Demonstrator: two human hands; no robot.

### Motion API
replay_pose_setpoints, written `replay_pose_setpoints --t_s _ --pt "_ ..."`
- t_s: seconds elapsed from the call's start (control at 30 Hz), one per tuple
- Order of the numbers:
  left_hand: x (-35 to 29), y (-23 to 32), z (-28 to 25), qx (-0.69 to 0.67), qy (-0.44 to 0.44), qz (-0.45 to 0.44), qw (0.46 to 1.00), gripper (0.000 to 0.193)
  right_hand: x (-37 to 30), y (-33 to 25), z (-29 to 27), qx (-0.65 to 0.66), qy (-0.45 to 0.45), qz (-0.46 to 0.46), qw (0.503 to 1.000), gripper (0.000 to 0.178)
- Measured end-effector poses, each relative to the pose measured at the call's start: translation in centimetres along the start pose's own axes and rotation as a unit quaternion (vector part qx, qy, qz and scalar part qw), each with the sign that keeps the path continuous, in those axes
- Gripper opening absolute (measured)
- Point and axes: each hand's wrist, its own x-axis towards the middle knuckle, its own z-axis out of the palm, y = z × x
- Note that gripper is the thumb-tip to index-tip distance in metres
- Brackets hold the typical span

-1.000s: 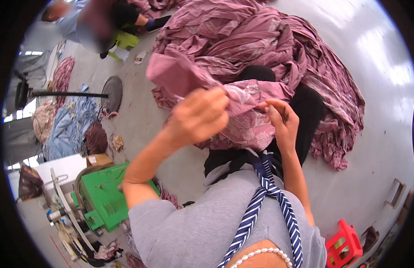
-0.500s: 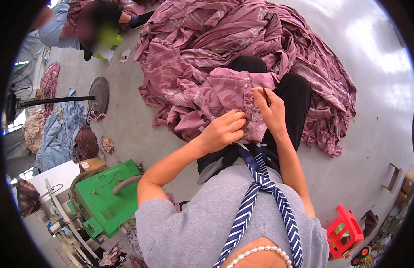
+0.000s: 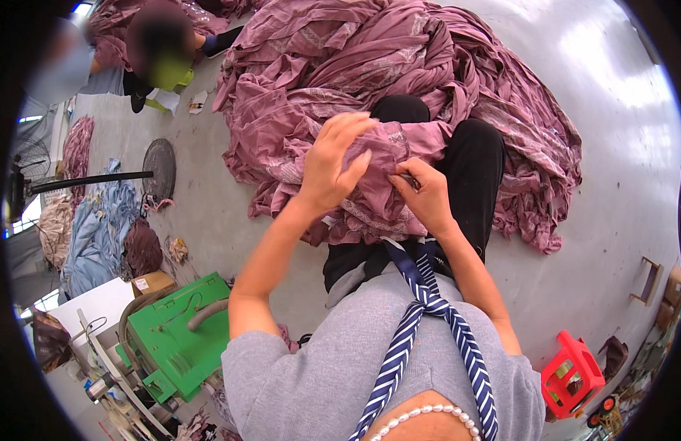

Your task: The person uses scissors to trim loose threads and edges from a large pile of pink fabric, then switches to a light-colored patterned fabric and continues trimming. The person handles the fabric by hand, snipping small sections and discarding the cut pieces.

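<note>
The left hand [image 3: 337,158] is hovering open, its fingers spreading and its thumb standing apart; it is gripping nothing. Just to its right, the right hand [image 3: 423,192] is pinching a small dark object [image 3: 409,179] between thumb and fingers; whether the fingertips are also gripping fabric, I cannot tell.

Directly beneath and between both hands, the mauve-pink cloth [image 3: 388,143] is lying across the lap. It is looking soft and limp, so a single layer should be handling lightly, giving way rather than holding a shape. The gathered mass beyond the hands is probably weighing a good deal and dragging on any piece being lifted. Nothing about it is suggesting fragility, and its dull surface is hardly seeming slippery. The loose layer between the hands is offering the easiest hold, by thumb and fingertips.

Around the hands, the cloth is showing a dusty rose colour with pale, whitish patterned bands, and is creasing everywhere. Ahead of the hands, it is rising into a broad heap [image 3: 340,62] of twisting folds, spilling right past the black trousers [image 3: 479,165] and resting on the smooth grey floor [image 3: 568,294].
</note>
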Motion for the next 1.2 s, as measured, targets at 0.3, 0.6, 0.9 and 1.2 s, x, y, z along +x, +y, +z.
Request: replay_pose_setpoints --t_s 0.3,0.6,0.9,1.2 --pt "1.0 -1.6 -0.3 0.078 -0.088 0.125 0.985 0.017 -0.2 -0.5 -0.3 -0.131 0.012 -0.142 0.981 0.029" --pt "-2.5 0.0 -1.3 -0.213 -0.060 -0.254 0.942 0.023 0.6 -1.9 0.1 -0.147 0.034 -0.228 0.962 0.033" --pt "-1.9 1.1 -3.0 -0.326 -0.086 -0.332 0.881 0.020 1.6 -3.6 -0.8 0.053 -0.021 -0.113 0.992 0.035" --pt "0.6 4.3 -7.9 -0.137 -0.119 -0.156 0.971 0.019 7.3 -5.0 -2.1 0.187 -0.246 -0.055 0.949 0.034"
